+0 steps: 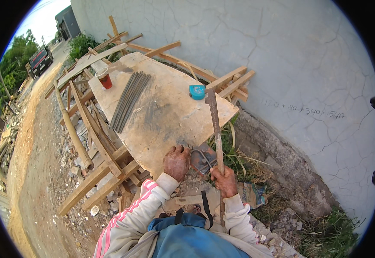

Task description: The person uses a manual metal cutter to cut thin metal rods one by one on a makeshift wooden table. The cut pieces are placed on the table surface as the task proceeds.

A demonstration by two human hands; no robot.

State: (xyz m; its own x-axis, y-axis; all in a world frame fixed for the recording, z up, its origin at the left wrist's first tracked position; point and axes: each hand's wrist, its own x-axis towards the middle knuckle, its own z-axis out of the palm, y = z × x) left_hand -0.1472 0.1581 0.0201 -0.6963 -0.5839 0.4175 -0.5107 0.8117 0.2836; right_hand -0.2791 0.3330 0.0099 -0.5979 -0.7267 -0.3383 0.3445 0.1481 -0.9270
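My right hand [225,181] is closed around a long rusty steel bar [216,133], a rebar bender by its notched head. The bar rises past the board's right corner, its head just beside a teal tape measure [197,92]. At the near edge of the worn wooden board [166,116], my left hand [177,163] is closed, knuckles up. A thin bent steel rod [204,158] runs from beside its fingers over a rusty metal plate [209,150]; the grip itself is hidden under the hand. A bundle of straight steel rods [129,101] lies on the board.
A clear cup of red drink [104,78] stands at the board's left edge. Timber lengths [95,124] and a bamboo pole [73,129] lie left. A cracked grey wall [291,56] bounds the right. Rubble and a torn sack [254,194] are nearby; a vehicle [40,60] stands far left.
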